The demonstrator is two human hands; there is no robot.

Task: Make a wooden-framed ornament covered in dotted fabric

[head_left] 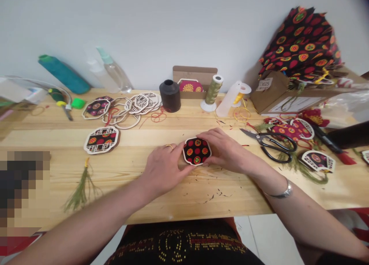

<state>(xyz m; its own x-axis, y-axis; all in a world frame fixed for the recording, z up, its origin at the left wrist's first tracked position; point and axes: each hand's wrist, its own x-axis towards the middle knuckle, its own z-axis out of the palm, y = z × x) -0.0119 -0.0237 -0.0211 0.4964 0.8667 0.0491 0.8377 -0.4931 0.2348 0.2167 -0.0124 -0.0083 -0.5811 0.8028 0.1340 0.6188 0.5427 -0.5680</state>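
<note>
Between my two hands, at the middle of the table, is a small fabric-covered panel [197,151] with a pale wooden rim and a black cloth face of red and orange flowers. My left hand [164,167] grips its left edge, thumb at the lower side and fingers at the upper left. The right edge is pinched by my right hand [221,149], fingers above and thumb below. Off to the left lies a similar panel [102,140] with wooden lattice pieces over its cloth. A green tassel [84,186] rests below that one.
Black-handled scissors [276,144] lie right of my right hand, near a fan-shaped ornament [317,161]. Behind stand a black thread cone [170,95], a green thread spool [215,92] and a white bottle [229,99]. Wooden frames [144,103] are piled back left; a cardboard box [276,92] holds patterned cloth [302,45].
</note>
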